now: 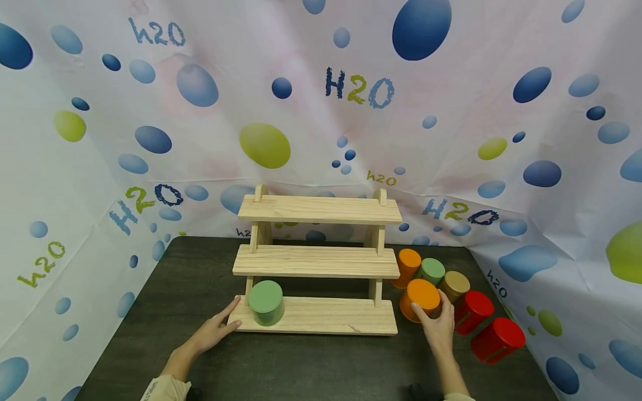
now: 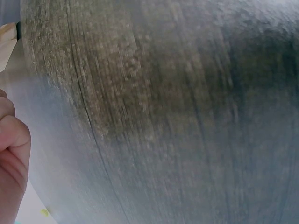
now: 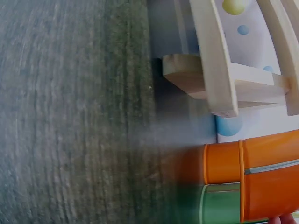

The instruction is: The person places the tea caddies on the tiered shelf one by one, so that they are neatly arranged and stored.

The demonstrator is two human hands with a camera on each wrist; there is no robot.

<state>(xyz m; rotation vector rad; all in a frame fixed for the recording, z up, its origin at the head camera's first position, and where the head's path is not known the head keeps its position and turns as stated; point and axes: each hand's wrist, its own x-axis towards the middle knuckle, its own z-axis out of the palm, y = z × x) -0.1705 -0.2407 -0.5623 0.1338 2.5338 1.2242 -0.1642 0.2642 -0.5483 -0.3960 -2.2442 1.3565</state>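
A three-step pale wooden shelf [image 1: 316, 262] stands on the dark table. At the left end of its bottom step is my left hand [image 1: 208, 333], thumb and forefinger spread and touching the plank. Close by, a green canister [image 1: 266, 303] stands upright on that step. Just right of the shelf, my right hand [image 1: 439, 327] grips an orange canister [image 1: 421, 299] between thumb and fingers. The right wrist view shows this orange canister [image 3: 271, 177] with its base apparently raised off the table. My left hand [image 2: 11, 144] is partly cut off in the left wrist view.
Behind the held canister stand another orange canister [image 1: 407, 266] and a green one [image 1: 432, 270]. A tan canister [image 1: 455, 285] and two red ones, one farther back [image 1: 473, 312] and one nearer [image 1: 497, 340], are to the right. A patterned curtain [image 1: 311, 111] hangs behind the table.
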